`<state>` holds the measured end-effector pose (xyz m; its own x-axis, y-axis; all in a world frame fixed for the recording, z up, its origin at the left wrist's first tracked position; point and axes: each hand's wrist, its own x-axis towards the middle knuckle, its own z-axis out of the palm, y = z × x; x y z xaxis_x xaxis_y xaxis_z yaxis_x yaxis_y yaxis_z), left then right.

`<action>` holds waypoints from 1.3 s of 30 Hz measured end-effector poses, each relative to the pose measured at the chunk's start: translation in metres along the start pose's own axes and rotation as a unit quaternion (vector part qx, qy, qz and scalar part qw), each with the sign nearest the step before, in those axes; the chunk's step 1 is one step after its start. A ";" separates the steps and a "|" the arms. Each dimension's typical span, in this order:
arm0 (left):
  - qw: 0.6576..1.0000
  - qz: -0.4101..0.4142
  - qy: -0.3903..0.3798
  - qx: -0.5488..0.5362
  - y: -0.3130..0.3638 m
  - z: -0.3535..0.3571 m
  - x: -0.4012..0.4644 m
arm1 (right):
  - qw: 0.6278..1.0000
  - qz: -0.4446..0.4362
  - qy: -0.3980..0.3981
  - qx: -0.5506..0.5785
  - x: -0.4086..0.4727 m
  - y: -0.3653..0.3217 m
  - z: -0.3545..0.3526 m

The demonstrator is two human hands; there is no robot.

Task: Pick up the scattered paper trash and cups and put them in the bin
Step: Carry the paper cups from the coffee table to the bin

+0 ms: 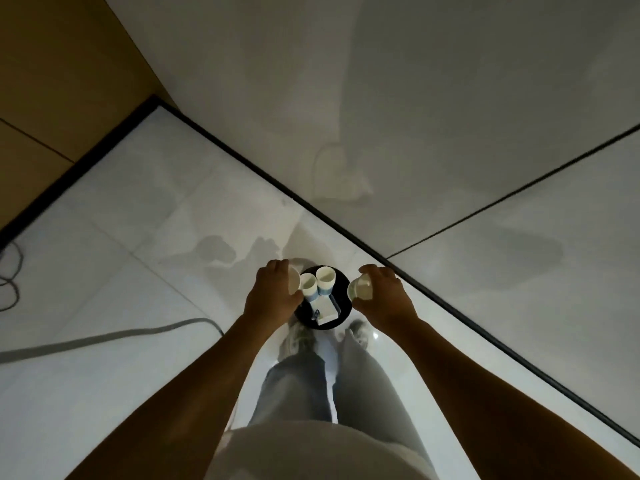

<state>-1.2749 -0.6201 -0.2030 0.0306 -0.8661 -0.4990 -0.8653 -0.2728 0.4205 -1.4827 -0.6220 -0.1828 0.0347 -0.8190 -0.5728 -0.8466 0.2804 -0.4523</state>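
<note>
Bin (pixel 343 308): black, on floor by feet; two cups (pixel 325 279) and paper inside
Left hand (pixel 273 289): grips cup at bin's 9 o'clock
Right hand (pixel 384 292): grips cup at 3 o'clock
Handling: likely light, crushable; hold sidewalls gently

Four cups (pixel 325 276), one bin (pixel 343 299), two hands (pixel 273 289).

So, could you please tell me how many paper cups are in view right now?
4: one held in the left hand, one in the right hand, and two standing in the black bin. Others may be hidden.
</note>
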 end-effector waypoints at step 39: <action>0.985 -0.100 -0.078 -0.119 -0.127 0.312 0.241 | 0.921 -0.214 -0.239 -0.223 0.339 0.153 0.266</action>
<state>-1.3133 -0.6640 -0.6131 0.0955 -0.7158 -0.6918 -0.7071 -0.5380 0.4590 -1.4588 -0.7237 -0.6281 0.5549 -0.4633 -0.6910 -0.8314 -0.3373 -0.4415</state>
